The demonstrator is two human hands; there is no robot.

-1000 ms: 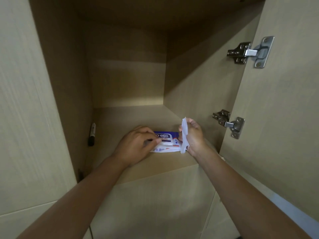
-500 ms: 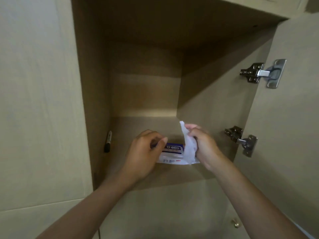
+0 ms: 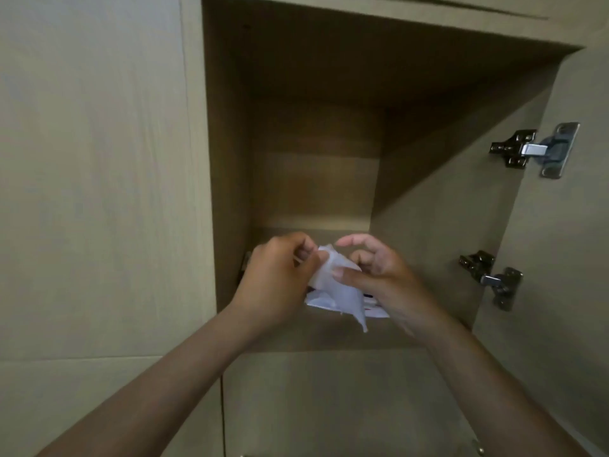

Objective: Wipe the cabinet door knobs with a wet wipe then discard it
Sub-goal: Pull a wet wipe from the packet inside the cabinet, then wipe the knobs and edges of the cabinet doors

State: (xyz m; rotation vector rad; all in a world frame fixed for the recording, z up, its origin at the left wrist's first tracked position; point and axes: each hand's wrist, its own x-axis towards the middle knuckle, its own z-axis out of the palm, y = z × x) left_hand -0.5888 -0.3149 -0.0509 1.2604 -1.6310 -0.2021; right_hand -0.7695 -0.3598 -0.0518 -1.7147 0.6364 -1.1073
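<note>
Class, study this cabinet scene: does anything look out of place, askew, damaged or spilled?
Nothing stands out. Both hands, left and right, hold a white wipe above its pack on the shelf. The door stands open on intact hinges.

Open cabinet compartment (image 3: 316,192) lying in shadow, light wood-grain walls. Two metal hinges showing on its right side: upper hinge (image 3: 535,150) and lower hinge (image 3: 492,278), both joining the swung-open door (image 3: 566,258). Closed panel (image 3: 92,176) sitting to the left.
</note>
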